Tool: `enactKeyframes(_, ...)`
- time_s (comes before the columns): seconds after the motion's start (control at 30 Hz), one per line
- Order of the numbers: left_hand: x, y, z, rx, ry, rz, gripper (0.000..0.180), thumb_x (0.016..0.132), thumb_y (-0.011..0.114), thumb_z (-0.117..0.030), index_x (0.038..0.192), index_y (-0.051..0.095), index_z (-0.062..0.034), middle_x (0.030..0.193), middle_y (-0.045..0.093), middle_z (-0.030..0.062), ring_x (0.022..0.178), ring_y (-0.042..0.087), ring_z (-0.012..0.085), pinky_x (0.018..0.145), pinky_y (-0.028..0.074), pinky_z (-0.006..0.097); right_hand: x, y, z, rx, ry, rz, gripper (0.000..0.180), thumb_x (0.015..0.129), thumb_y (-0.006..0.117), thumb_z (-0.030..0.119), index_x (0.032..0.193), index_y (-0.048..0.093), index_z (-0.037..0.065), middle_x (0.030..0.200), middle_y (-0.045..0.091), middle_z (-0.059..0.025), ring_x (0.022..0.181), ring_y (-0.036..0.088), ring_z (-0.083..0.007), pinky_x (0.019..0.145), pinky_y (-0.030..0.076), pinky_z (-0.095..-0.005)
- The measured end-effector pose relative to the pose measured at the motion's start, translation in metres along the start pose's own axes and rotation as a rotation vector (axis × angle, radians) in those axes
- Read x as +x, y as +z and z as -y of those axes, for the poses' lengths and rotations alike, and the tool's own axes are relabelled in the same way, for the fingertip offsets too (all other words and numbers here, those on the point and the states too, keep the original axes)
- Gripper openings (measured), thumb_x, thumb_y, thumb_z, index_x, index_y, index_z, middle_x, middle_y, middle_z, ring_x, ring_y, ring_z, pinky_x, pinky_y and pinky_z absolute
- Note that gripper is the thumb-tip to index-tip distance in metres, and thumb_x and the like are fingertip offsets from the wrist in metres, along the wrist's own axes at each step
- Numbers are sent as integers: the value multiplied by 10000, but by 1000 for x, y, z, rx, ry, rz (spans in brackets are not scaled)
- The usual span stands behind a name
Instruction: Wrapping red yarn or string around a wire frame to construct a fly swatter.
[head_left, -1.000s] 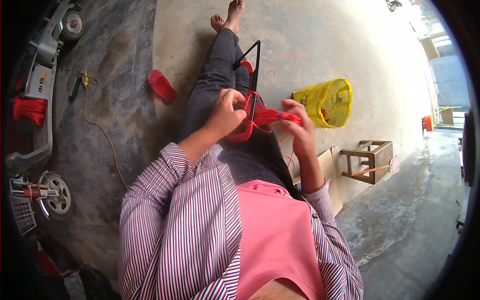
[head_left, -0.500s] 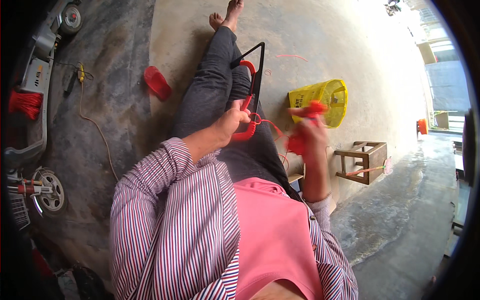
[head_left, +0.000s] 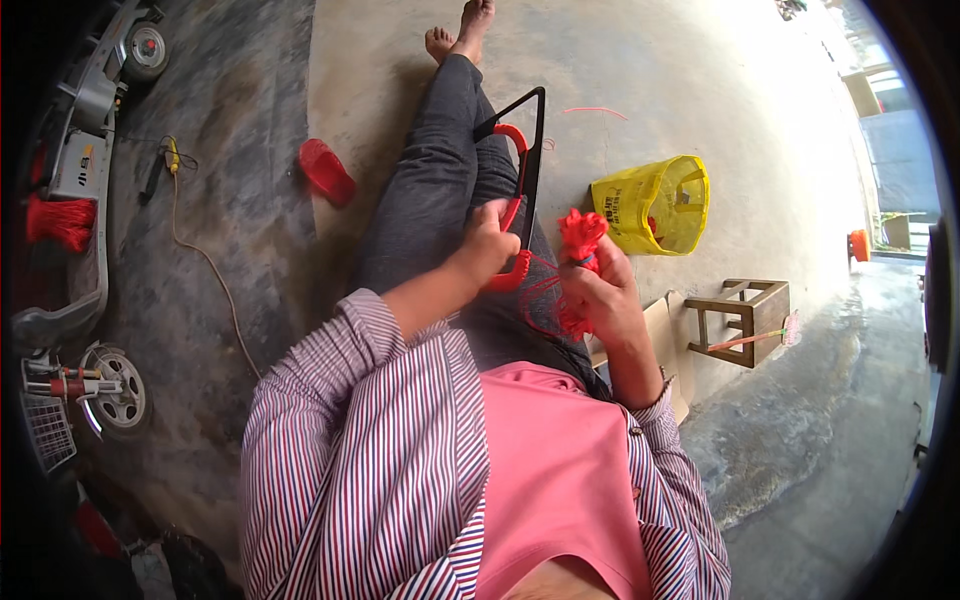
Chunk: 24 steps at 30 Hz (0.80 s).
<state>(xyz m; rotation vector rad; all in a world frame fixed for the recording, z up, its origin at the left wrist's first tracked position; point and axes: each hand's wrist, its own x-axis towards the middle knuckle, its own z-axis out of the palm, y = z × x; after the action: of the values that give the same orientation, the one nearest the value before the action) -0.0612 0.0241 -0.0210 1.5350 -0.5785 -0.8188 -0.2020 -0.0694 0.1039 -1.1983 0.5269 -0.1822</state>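
Note:
My left hand [head_left: 488, 244] is closed around the red lower part of a black angular frame [head_left: 540, 130], which rests over my legs. Curved red pieces [head_left: 513, 134] sit along the frame's inner side. My right hand [head_left: 612, 290] grips a bundle of red cord [head_left: 583, 236], looped at the top and bound by a dark band. Thin red strands [head_left: 545, 285] run between the bundle and the frame's lower end, above my thigh. My left fingertips are partly hidden behind the frame.
A yellow basket [head_left: 630, 210] lies tipped on the floor at right, near a wooden stool [head_left: 742, 318] and cardboard [head_left: 660, 335]. A red slipper [head_left: 326, 172] lies left of my legs. An electric cable [head_left: 205, 255] crosses the floor; a vehicle wheel [head_left: 115, 385] stands far left.
My right hand, blurred before, has moved left toward the frame with the red bundle and is now steadier. The strands between bundle and frame hang differently. My left hand keeps its hold.

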Motion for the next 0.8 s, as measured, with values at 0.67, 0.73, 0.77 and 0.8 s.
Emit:
enactKeyframes(0.67,-4,-44,-50,354,141,-164,210,877,573,-158,760,577,16,612,554,74,590,555,105,522,426,270,44,1,-36,-721,-377,-112,409,709,753,193,1069,623,47,1055,609,-120,905,616,-225,754,497,-325)
enactKeyframes(0.73,-11,-36,-62,-88,4,-59,156,893,552,-156,816,602,-30,600,540,14,594,546,70,489,414,211,31,7,-21,-802,-537,-120,460,727,742,198,1135,589,52,1199,544,-122,1058,554,-253,803,482,-328)
enactKeyframes(0.77,-16,-31,-69,-92,2,-58,156,893,552,-156,816,602,-30,600,540,14,594,546,70,489,414,211,30,6,-22,-966,-664,-85,482,734,739,206,1162,572,61,1238,517,-129,1092,533,-260,816,474,-318)
enactKeyframes(0.8,-21,-27,-84,-340,-164,45,155,899,541,-177,830,594,-48,622,540,1,554,514,60,454,386,197,27,2,-19,-981,-721,-97,483,759,722,205,1190,547,70,1194,536,-124,1073,546,-260,838,465,-340)
